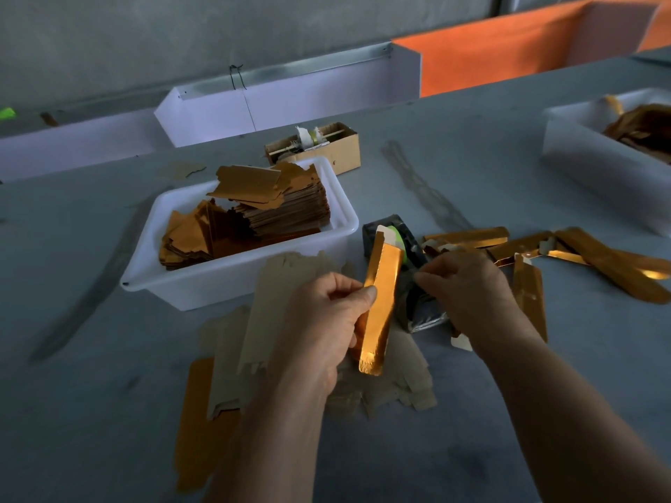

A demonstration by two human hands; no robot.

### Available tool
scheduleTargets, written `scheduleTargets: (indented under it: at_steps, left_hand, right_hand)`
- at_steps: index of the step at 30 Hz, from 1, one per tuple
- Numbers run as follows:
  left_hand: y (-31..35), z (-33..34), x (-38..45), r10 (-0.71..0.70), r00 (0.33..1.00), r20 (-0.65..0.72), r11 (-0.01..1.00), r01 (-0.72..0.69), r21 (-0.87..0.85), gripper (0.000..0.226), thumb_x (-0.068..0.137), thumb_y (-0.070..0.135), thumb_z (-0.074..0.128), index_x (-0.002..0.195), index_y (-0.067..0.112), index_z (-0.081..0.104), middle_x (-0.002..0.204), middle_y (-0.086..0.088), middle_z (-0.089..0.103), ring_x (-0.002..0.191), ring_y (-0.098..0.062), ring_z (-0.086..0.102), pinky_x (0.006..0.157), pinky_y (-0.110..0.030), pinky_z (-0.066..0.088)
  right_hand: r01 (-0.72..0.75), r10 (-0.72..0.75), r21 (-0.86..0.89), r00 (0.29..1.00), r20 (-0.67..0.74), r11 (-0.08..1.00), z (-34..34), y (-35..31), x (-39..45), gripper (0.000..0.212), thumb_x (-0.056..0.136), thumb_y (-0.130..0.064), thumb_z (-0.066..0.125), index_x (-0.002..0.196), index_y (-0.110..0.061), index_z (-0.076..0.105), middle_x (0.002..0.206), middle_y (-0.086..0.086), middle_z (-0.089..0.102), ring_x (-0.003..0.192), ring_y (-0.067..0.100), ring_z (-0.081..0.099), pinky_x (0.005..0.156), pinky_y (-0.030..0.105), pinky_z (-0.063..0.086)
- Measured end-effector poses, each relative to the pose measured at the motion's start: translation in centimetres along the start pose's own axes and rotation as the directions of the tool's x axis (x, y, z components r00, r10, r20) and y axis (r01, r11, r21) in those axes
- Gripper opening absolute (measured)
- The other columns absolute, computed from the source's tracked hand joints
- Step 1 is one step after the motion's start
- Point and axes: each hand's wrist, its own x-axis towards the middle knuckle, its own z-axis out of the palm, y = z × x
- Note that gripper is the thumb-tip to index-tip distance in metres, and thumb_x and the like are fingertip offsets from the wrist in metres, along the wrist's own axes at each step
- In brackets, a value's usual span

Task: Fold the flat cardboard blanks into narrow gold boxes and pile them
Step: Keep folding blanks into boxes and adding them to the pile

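Left hand (323, 321) fingers (368, 294) pinch a narrow gold box (381, 306) just beside the dark tape dispenser (410, 281). Right hand (468, 285) fingers curl at the dispenser; their grip cannot be told. Folded boxes (581, 259) lie right of it on the counter (109, 412).

One head-worn wide-angle view looks forward and down, close over the grey table (109, 412) toward the far wall

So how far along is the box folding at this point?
Early. Done: a few folded boxes lie right of the tape dispenser. In hand: the left hand grips one gold box; the right hand is at the dispenser. Left: a thick stack of blanks in the white tub.
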Motion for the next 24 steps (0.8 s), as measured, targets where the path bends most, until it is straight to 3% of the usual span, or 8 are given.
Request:
scheduleTargets:
  at_steps: [2,4,7,10,15,19,22,24]
  left_hand:
    - [0.0,-0.1,0.0,-0.019,1.000,0.006,1.000,0.019,-0.014,0.012,0.087,0.021,0.067,0.077,0.018,0.061,0.064,0.007,0.058,0.038,0.002,0.043,0.041,-0.013,0.036]
    - [0.0,-0.2,0.0,-0.025,1.000,0.011,0.999,0.025,-0.033,0.012,0.087,0.021,0.067,0.077,0.018,0.061,0.062,0.006,0.058,0.038,0.001,0.041,0.042,-0.015,0.036]
    - [0.0,-0.3,0.0,-0.032,0.999,0.018,0.998,0.033,-0.060,0.012,0.088,0.022,0.066,0.079,0.017,0.060,0.062,0.005,0.057,0.039,-0.001,0.041,0.042,-0.015,0.037]
    - [-0.1,-0.3,0.0,-0.030,0.999,0.027,0.997,0.032,-0.071,0.012,0.088,0.021,0.065,0.079,0.016,0.060,0.064,0.005,0.057,0.044,-0.004,0.042,0.044,-0.016,0.037]
    - [0.6,-0.4,0.2,0.001,0.992,0.129,0.984,0.022,-0.175,0.015,0.087,0.019,0.066,0.073,0.017,0.060,0.059,0.005,0.056,0.049,-0.008,0.041,0.045,-0.019,0.032]
    - [1.3,0.2,0.5,0.037,0.973,0.226,0.975,0.015,-0.222,0.011,0.089,0.017,0.063,0.079,0.015,0.060,0.074,-0.007,0.062,0.054,-0.010,0.041,0.044,-0.017,0.032]
    - [1.6,1.1,1.0,0.038,0.957,0.287,0.963,0.041,-0.266,0.013,0.089,0.011,0.062,0.076,0.013,0.059,0.058,0.004,0.056,0.047,-0.006,0.042,0.038,-0.013,0.031]
    - [1.5,1.9,1.2,0.023,0.948,0.318,0.954,0.074,-0.290,0.013,0.088,0.009,0.061,0.077,0.011,0.057,0.062,0.002,0.056,0.049,-0.006,0.043,0.037,-0.012,0.031]
  right_hand:
    - [-0.029,0.034,0.190,0.999,-0.026,0.981,0.1,-0.1,-0.5,0.013,0.089,-0.021,0.061,0.079,-0.027,0.064,0.081,-0.002,0.063,0.077,0.015,0.061,0.066,0.027,0.050]
    - [-0.072,0.081,0.330,0.997,-0.014,0.941,0.1,0.0,-1.0,0.015,0.090,-0.023,0.059,0.077,-0.031,0.062,0.081,-0.004,0.062,0.074,0.009,0.061,0.061,0.022,0.047]
    - [-0.029,0.048,0.250,0.996,-0.070,0.968,0.0,0.7,-1.7,0.016,0.089,-0.023,0.059,0.074,-0.028,0.061,0.083,0.000,0.061,0.067,0.005,0.056,0.056,0.019,0.039]
    - [-0.018,0.043,0.178,0.990,-0.135,0.984,0.2,1.2,-2.3,0.017,0.087,-0.023,0.061,0.070,-0.027,0.060,0.099,0.004,0.058,0.081,0.015,0.056,0.064,0.026,0.041]
    - [0.014,0.002,0.075,0.977,-0.212,0.997,0.9,1.7,-2.9,0.024,0.087,-0.021,0.064,0.067,-0.032,0.055,0.120,-0.002,0.052,0.102,0.011,0.050,0.081,0.025,0.046]
    - [0.016,-0.009,0.030,0.971,-0.238,0.999,1.4,2.2,-2.9,0.023,0.087,-0.019,0.064,0.068,-0.029,0.056,0.122,-0.004,0.051,0.101,0.005,0.047,0.069,0.008,0.033]
    - [0.038,-0.035,0.006,0.965,-0.261,0.999,1.6,2.5,-2.9,0.017,0.086,-0.019,0.065,0.071,-0.024,0.061,0.119,-0.004,0.053,0.098,0.005,0.048,0.069,0.007,0.032]
    - [0.059,-0.055,0.009,0.962,-0.266,0.998,1.7,2.7,-3.0,0.013,0.086,-0.018,0.066,0.073,-0.020,0.063,0.115,-0.003,0.055,0.097,0.007,0.051,0.071,0.012,0.037]
